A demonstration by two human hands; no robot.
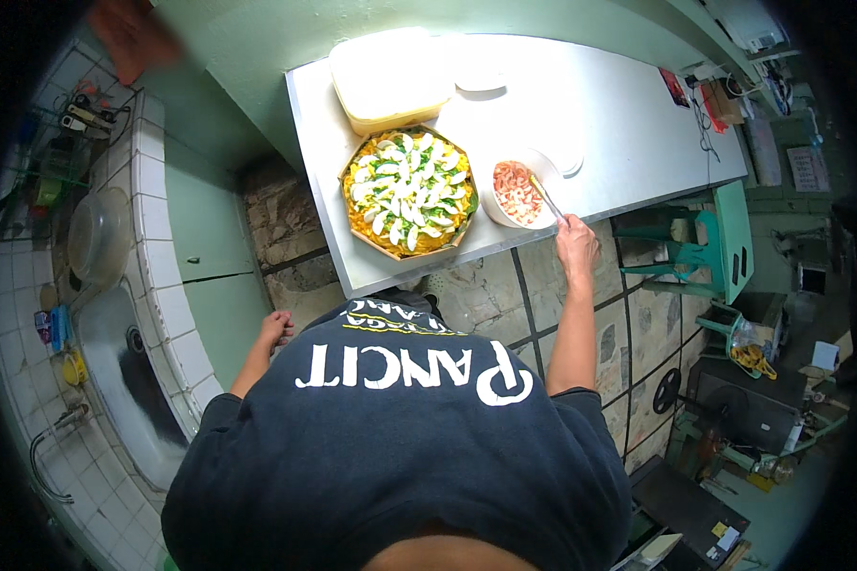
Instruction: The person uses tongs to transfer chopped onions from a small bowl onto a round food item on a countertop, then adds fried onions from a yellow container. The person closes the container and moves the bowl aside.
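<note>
In my right hand point(577, 246), at the table's front edge, is the handle of a long silvery utensil point(548, 198); its far end reaches into a white tub point(490, 203). Pink-orange peeled shrimp point(516, 190) lie inside that tub. Left of it sits an octagonal tray point(357, 235) filled with yellow-orange noodles, topped with egg wedges and chopped greens. My left hand point(277, 328) hangs low beside my body, away from the table, its fingers curled in with nothing visible in them. Whether the utensil is a spoon or tongs is too small to tell.
Behind the noodle tray, a pale yellow rectangular container point(390, 122) stands on the white table point(628, 143), near a small white dish point(481, 84). A tiled counter with a sink point(129, 381) runs along my left. Green plastic chairs point(700, 249) stand at the right.
</note>
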